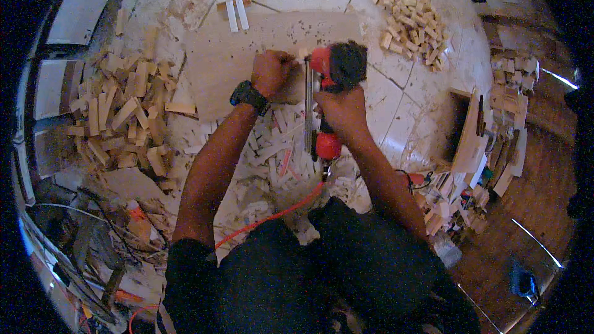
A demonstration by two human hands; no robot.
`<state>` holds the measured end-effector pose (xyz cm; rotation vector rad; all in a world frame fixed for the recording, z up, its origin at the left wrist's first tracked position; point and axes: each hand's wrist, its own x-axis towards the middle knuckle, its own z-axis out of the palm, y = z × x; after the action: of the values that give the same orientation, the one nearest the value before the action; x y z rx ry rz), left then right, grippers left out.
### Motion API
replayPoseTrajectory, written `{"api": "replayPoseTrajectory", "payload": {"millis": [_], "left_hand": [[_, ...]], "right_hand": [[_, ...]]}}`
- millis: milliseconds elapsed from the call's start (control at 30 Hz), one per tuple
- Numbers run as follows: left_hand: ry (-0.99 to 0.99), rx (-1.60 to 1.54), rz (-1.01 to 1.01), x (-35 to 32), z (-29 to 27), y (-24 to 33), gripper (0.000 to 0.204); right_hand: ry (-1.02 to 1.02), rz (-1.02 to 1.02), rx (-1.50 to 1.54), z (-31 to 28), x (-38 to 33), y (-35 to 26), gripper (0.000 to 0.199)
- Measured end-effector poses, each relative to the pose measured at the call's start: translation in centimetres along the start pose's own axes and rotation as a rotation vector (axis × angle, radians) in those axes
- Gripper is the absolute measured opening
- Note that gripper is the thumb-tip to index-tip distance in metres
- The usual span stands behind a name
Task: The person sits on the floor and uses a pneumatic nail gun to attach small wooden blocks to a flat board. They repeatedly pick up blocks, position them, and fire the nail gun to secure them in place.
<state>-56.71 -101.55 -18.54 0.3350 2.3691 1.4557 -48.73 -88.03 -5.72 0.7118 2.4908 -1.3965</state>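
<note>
My right hand (344,111) is wrapped round the grip of a red and black nail gun (328,139), whose silver magazine runs along its left side. A red air hose (272,215) trails from the gun's near end toward my lap. My left hand (272,74), with a dark watch on its wrist, is closed just left of the gun's far end. At its fingertips shows a small pale wood block (302,53), partly hidden by the fingers and the gun. Both hands are above a flat wooden board (216,68) lying on the tiled floor.
A heap of wood blocks (133,102) lies at the left, and smaller blocks (411,21) are piled at the far right. Two white strips (237,15) rest on the board's far edge. Wood scraps (272,148) and nail strips litter the floor near my feet. An open wooden box (468,136) stands right.
</note>
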Motion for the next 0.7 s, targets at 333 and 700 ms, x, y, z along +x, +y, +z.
{"api": "replayPoseTrajectory", "payload": {"millis": [333, 700], "left_hand": [[0.091, 0.186, 0.019, -0.7, 0.3, 0.0, 0.034], [-0.191, 0.586, 0.337, -8.2, -1.8, 3.1, 0.023]], "right_hand": [[0.226, 0.291, 0.549, -7.2, -5.0, 2.5, 0.033], [0.216, 0.401, 0.653, -9.4, -6.5, 6.1, 0.036]]}}
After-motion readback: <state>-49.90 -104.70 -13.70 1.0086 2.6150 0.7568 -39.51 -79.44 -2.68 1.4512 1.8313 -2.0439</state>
